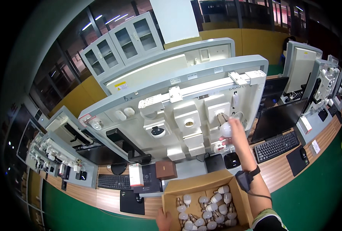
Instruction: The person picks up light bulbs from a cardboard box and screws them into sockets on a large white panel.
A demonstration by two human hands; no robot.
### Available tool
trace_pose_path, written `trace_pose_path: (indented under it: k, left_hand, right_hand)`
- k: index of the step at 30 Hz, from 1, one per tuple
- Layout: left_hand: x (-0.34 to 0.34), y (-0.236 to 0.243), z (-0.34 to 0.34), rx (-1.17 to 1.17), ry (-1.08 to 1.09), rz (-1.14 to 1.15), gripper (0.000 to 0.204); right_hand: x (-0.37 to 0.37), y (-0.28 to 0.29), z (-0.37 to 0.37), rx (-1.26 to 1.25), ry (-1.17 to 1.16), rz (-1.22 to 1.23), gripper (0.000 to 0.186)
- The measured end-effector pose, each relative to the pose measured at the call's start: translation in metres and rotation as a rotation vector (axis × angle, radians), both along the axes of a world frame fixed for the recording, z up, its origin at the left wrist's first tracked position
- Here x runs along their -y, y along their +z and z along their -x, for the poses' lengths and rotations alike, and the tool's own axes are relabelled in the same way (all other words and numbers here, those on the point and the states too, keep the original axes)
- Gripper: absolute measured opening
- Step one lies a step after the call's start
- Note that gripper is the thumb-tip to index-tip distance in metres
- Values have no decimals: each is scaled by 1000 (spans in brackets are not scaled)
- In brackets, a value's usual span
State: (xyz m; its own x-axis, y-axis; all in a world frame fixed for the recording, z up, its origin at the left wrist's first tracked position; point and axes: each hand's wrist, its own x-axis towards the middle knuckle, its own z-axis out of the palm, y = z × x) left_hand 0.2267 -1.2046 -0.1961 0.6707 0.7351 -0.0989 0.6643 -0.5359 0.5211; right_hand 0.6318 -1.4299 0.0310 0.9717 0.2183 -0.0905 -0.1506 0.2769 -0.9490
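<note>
My right hand (236, 130) grips a light bulb (225, 130) with a white globe. The bulb's metal base points up at a socket box (217, 108) on the upright panel; whether it sits inside the socket I cannot tell. To its left, a second white box carries a bare round socket (189, 123). My left hand (163, 220) holds the left side of an open cardboard box (198, 181). Inside the box lie many loose bulbs (211, 208), white globes with metal bases. A dark strap with a cable circles my right wrist.
The grey-framed panel (167, 82) also bears a black-and-white dome camera (158, 132). On the wooden desk are a brown box (166, 170), a white carton (136, 175), two keyboards (276, 147) and mouse pads (132, 202). A monitor (279, 120) stands right of my arm.
</note>
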Motion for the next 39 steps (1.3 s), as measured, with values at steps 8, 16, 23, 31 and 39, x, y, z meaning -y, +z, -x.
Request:
trace_pose_path:
  k: [8, 16, 23, 31, 39]
  left_hand:
    - [-7, -6, -1, -49, -10, -4, 45]
    - [30, 65, -22, 131, 11, 59, 46]
    - [24, 56, -19, 167, 25, 122, 45]
    - [34, 78, -26, 84, 78, 122, 45]
    - [23, 52, -17, 197, 33, 178, 41]
  right_hand:
    - [-26, -19, 8, 704, -368, 747, 53]
    - [-5, -10, -15, -310, 276, -700, 46]
    - [-8, 9, 5, 121, -38, 19, 61]
    - [-13, 18, 14, 285, -172, 423, 55]
    - [-14, 1, 9, -289, 71, -572, 36]
